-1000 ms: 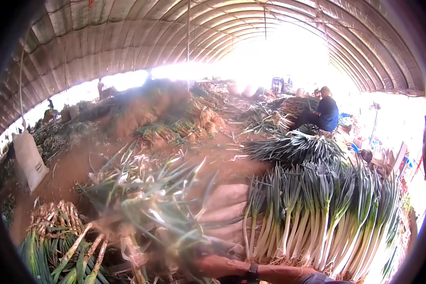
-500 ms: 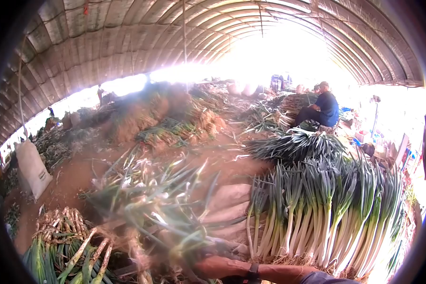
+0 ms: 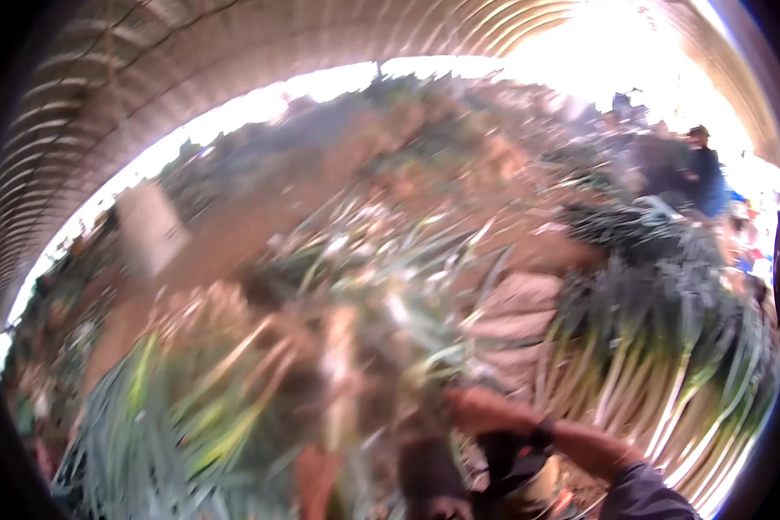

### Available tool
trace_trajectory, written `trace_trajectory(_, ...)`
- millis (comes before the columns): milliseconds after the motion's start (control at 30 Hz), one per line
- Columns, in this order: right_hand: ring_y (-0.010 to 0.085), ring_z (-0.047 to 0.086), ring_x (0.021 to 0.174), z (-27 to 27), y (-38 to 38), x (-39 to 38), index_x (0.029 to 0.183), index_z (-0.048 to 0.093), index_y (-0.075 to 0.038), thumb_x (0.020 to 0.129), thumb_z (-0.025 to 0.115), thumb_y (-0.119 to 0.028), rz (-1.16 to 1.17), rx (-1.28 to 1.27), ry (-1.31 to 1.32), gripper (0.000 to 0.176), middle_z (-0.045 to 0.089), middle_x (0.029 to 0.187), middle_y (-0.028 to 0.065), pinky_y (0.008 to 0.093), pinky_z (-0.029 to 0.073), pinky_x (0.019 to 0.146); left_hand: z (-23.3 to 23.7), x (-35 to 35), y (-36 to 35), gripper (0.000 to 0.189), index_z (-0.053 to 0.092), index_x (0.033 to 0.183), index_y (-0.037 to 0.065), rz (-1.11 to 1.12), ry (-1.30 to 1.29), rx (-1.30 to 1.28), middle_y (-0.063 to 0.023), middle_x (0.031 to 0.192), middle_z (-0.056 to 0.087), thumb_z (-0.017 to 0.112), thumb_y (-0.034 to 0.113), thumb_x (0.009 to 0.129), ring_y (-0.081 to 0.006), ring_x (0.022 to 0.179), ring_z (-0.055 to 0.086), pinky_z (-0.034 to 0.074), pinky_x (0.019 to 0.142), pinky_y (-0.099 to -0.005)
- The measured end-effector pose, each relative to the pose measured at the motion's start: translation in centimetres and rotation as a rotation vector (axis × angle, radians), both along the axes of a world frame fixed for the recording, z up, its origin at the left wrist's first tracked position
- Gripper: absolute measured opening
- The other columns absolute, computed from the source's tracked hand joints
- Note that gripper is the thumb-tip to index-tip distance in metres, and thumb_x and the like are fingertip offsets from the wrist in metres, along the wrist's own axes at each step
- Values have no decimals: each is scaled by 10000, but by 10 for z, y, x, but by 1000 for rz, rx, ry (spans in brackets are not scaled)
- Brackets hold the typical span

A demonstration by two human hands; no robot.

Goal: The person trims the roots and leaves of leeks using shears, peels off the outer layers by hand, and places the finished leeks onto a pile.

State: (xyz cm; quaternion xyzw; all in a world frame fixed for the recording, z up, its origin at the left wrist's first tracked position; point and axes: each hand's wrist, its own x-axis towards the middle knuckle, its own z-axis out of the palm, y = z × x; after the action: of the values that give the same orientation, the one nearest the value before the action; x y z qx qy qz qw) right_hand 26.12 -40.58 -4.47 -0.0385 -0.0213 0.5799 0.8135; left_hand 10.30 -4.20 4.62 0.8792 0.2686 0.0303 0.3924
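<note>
My right hand (image 3: 470, 407) reaches in from the lower right, a dark watch (image 3: 542, 431) on its wrist. It is at the edge of a loose heap of green leaves and stalks (image 3: 407, 260); blur hides its fingers. A skin-coloured shape at the bottom centre looks like my left forearm (image 3: 316, 472), and its hand is too smeared to make out. Just above it stands a blurred pale stalk (image 3: 340, 364). At the lower left lie untrimmed long green onions (image 3: 208, 416) with dry roots. Cleaned ones with white stems (image 3: 650, 364) form a thick row on the right.
A white sack (image 3: 150, 227) stands at the left. More onion piles (image 3: 442, 143) lie farther back. At the right rear is a person in dark clothes (image 3: 706, 178). Pale sacking (image 3: 520, 299) lies on the ground beside the row, under an arched roof (image 3: 260, 52).
The view has swung left and down, so the scene sits farther right and more of the untrimmed onions show. My right arm stays near the leafy heap. A probable left forearm now shows.
</note>
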Motion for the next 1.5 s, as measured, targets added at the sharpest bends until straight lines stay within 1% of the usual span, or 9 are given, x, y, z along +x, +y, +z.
trace_trajectory(100,181,629,914,94,36,-14,1303,501,-55,954,648,-205,-340,-471,-1285,408,647,1075,81,314,546,775,21,-3,-6,455,697,1088,-14,-12,-111,4,-182,954,737,804,297,774,-295,859,694,528,804,-389)
trace_trajectory(233,193,609,1104,186,103,-33,1400,487,-71,907,707,-110,-386,-644,-1603,541,609,1218,83,323,558,923,63,-6,-18,384,721,1094,26,-61,-209,-128,-134,964,750,778,275,807,-247,836,698,533,790,-369)
trace_trajectory(533,168,638,872,124,172,-17,1305,447,-72,911,716,-118,-349,-522,-1145,479,657,1066,117,308,565,754,27,-12,-9,367,656,1213,-7,-171,-169,-291,-80,869,716,708,156,889,-124,729,624,514,688,-291)
trace_trajectory(767,70,525,598,126,165,10,1373,545,-86,970,636,-152,-604,-629,-1204,418,697,887,32,227,433,474,35,-31,-5,495,640,1206,12,-130,-59,54,-199,915,735,779,281,814,-295,825,736,565,733,-400)
trace_trajectory(867,138,629,815,149,151,42,1307,556,-6,955,588,-55,-592,-741,-1302,357,689,1009,89,255,533,636,33,-47,1,493,644,1140,10,-196,-244,194,-241,913,715,802,329,799,-397,821,717,565,723,-446)
trace_trajectory(1033,100,483,486,105,140,134,999,683,-51,941,501,-111,-848,-438,-981,200,621,728,30,294,339,389,26,-66,-7,425,598,1083,12,-274,-231,391,-242,845,692,768,322,847,-437,762,684,543,663,-484)
trace_trajectory(1200,186,567,573,195,134,158,760,646,18,856,553,-174,-1127,-1271,-957,233,630,677,90,365,427,467,-22,-97,-9,519,576,1287,59,-307,-212,526,-163,887,687,697,381,898,-322,637,603,501,607,-480)
trace_trajectory(1267,198,574,572,206,122,185,763,641,35,851,534,-183,-1171,-1360,-916,259,616,665,106,386,438,466,-17,-106,-13,515,555,1362,16,-367,-196,530,-140,861,673,649,352,983,-231,562,538,467,584,-440)
trace_trajectory(1500,249,619,542,242,93,224,729,617,37,843,555,-209,-1384,-1498,-1093,278,606,617,139,413,478,458,-14,-128,-19,472,594,1283,6,-361,-209,521,-192,946,691,700,320,947,-264,637,612,511,562,-388)
